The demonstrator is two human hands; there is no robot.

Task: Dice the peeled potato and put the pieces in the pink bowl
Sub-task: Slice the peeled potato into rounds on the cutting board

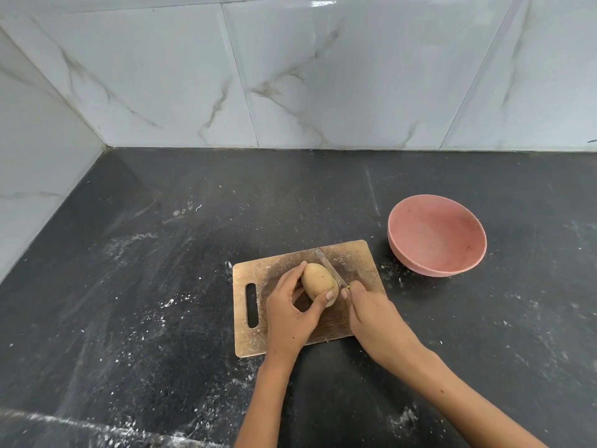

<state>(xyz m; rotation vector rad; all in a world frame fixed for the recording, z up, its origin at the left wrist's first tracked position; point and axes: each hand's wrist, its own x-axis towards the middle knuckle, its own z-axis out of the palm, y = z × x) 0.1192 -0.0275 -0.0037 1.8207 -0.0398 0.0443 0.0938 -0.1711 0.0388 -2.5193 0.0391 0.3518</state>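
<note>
Left hand (292,313) pinches the potato (319,282); right hand (371,310) grips the knife (329,268).
Potato whole, pale tan, blade against its right side on the wooden cutting board (352,253).

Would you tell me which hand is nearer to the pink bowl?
The right hand, holding the knife on the bowl's side of the potato. The left hand grips the potato, farther away.

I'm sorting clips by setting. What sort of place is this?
Most likely a home kitchen: a dark stone counter against marble-look wall tiles, with a wooden cutting board and a potato being cut.
</note>
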